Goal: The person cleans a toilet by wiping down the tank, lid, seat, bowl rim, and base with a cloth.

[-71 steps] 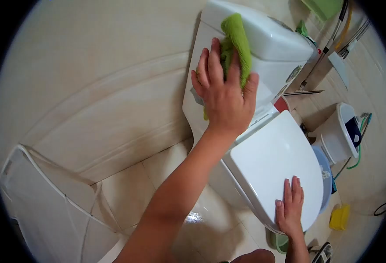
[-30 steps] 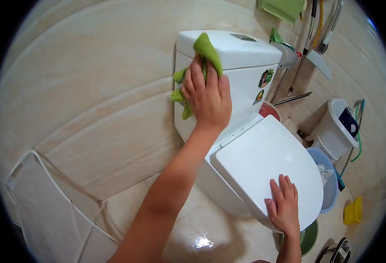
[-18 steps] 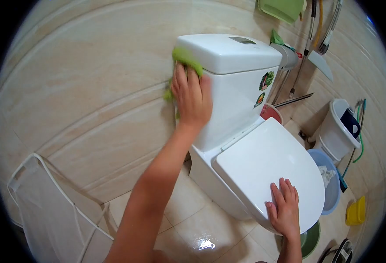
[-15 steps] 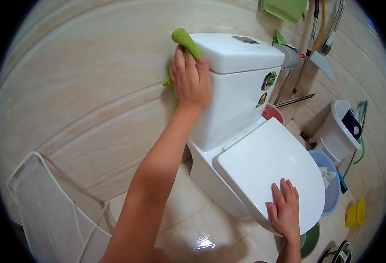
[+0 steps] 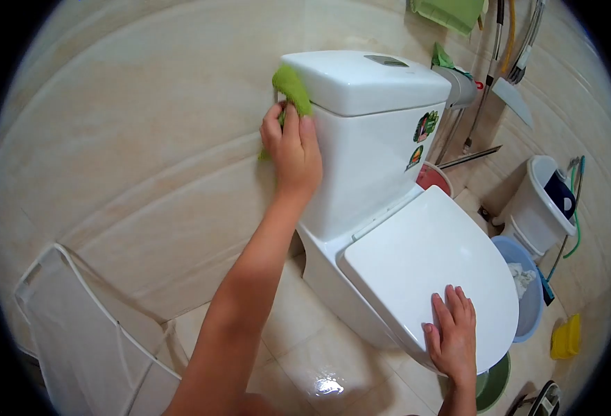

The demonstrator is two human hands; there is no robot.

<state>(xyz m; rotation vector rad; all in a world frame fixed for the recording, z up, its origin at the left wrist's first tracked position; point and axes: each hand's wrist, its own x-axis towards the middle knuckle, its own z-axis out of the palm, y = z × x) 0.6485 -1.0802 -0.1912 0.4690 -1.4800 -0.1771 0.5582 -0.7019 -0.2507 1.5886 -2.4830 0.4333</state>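
A white toilet tank (image 5: 374,159) stands against the tiled wall, with a flush button (image 5: 386,61) on top and two colourful stickers on its front. At the tank's left side my left hand (image 5: 293,149) grips a green cloth (image 5: 291,89), which lies against the side just below the lid's edge. Part of the cloth is hidden behind the fingers. My right hand (image 5: 454,333) rests flat with fingers spread on the closed toilet lid (image 5: 423,260), near its front edge.
A white mesh basket (image 5: 83,312) stands at lower left. On the right are a blue basin (image 5: 530,312) with white cloth inside, a white tub (image 5: 533,215), a yellow container (image 5: 566,338), a green basin (image 5: 496,385) and a red bucket (image 5: 433,179). Long-handled tools hang at upper right.
My left hand has moved slightly down and left along the tank's side with the green cloth, whose top has dropped below the lid's top. My right hand stays on the toilet lid.
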